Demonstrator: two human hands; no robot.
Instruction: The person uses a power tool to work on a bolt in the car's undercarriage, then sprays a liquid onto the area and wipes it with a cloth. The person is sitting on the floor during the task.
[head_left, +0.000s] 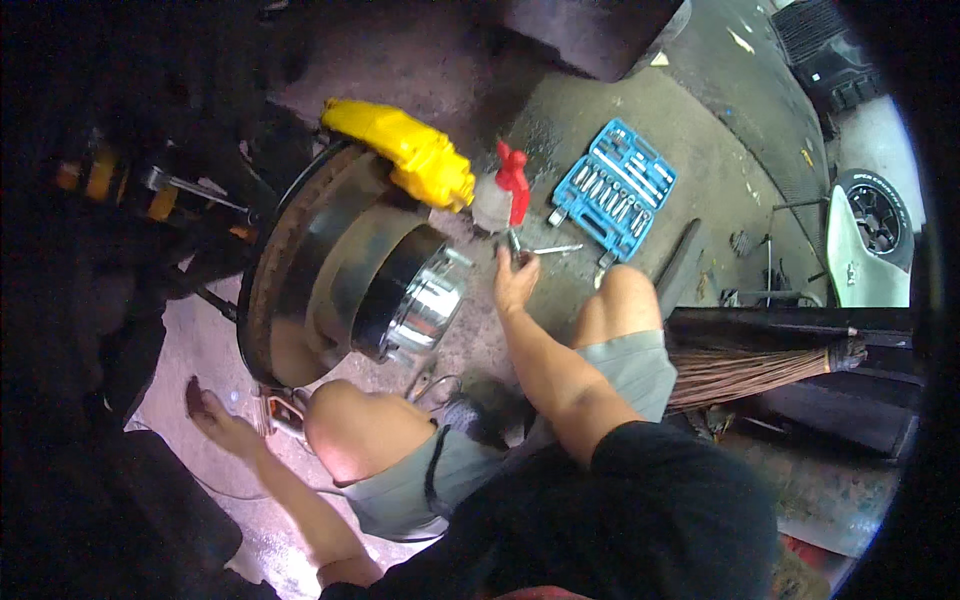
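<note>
My right hand [515, 283] is closed around a silver socket wrench [556, 249], with its bar sticking out to the right. Just beyond that hand stands a pale spray bottle [492, 204] with a red trigger head [514, 175]. My left hand [222, 422] is low at the left, below the brake disc, its fingers stretched out and apart; their tips are dark. Between my hands is the large brake disc [300, 290], with a shiny hub [428, 310] and studs at its centre. A yellow brake caliper [405, 150] sits over the disc's upper edge.
An opened blue socket set case [612, 190] lies on the floor beyond my right knee. A wrench [198, 188] rests among dark suspension parts at the left. A brown bristle broom [750, 372] lies at the right, and a wheel [876, 215] stands farther off.
</note>
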